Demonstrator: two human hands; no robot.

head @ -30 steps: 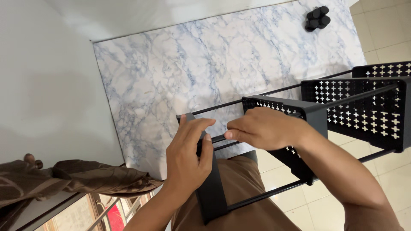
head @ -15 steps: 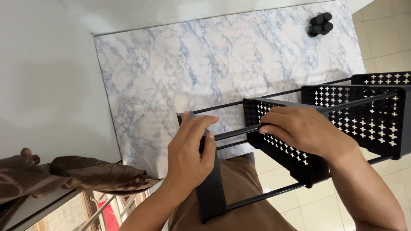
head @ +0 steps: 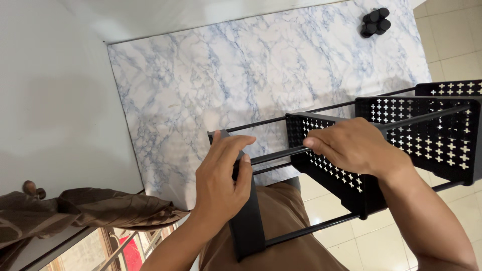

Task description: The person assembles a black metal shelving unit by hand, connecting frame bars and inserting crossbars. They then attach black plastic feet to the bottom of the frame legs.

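The left hand (head: pixel 221 175) is grasping the black end panel (head: pixel 246 221) of a rack. The right hand (head: pixel 354 146) is gripping 1 thin black rod (head: pixel 276 155) beside a perforated basket (head: pixel 326 155), over the marble-patterned mat's (head: pixel 226 80) near edge.

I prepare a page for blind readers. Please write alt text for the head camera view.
Two bare hands hold a black metal rack: the left hand grips its end panel, the right hand holds a thin rod beside a perforated basket. Behind lies a marble-patterned table with small black caps.

Black metal rack (head: pixel 351 165) w/ thin rods & cross-perforated shelves lies tipped on its side above marble-pattern mat, partly assembled.
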